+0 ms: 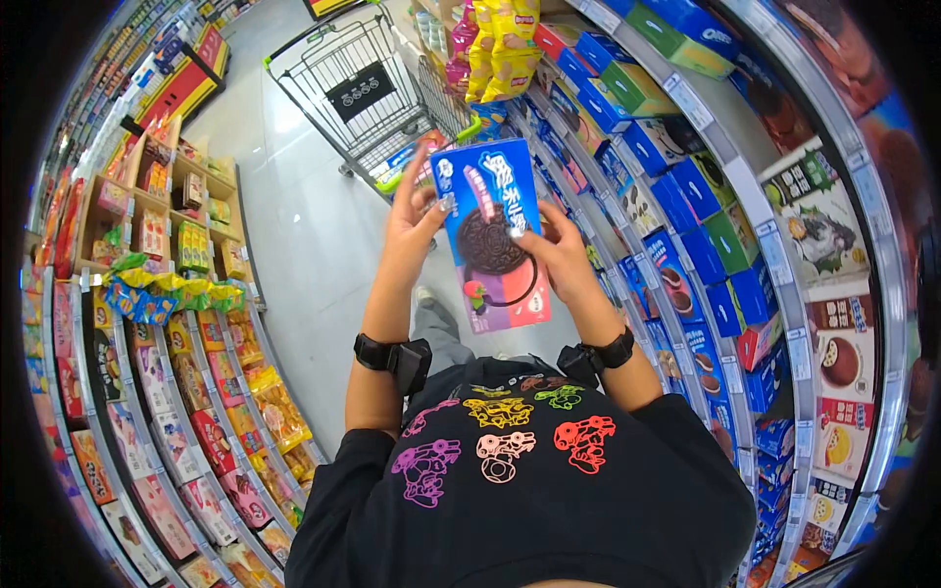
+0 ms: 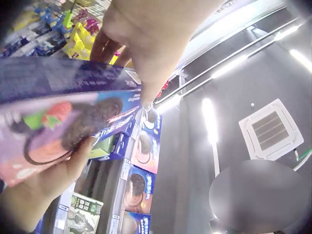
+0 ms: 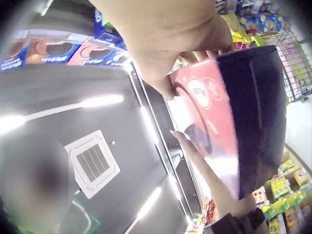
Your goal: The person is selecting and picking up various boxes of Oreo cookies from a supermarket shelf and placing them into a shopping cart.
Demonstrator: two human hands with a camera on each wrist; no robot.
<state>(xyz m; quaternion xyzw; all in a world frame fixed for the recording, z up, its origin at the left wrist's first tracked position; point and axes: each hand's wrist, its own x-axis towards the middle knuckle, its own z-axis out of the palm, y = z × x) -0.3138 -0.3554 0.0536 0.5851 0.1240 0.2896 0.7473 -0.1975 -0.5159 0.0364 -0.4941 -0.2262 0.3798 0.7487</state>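
Note:
A blue and pink cookie box (image 1: pixel 495 250) is held up in front of the torso, its front with a dark cookie picture facing the head camera. My left hand (image 1: pixel 414 218) grips its left edge, thumb on the front. The right hand (image 1: pixel 561 253) holds the opposite edge, with the thumb pressed on the front. In the left wrist view, the left hand (image 2: pixel 141 44) pinches one end of the box (image 2: pixel 63 122). The right wrist view shows the right hand (image 3: pixel 170 44) on the box's pink end (image 3: pixel 204 107), its other fingers partly hidden behind.
A shopping cart (image 1: pixel 363 98) stands ahead in the aisle, beside hanging yellow snack bags (image 1: pixel 505 49). Shelves of blue cookie boxes (image 1: pixel 686 206) line the right. On the left stand a wooden display (image 1: pixel 157 206) and shelves of packaged snacks (image 1: pixel 211 431).

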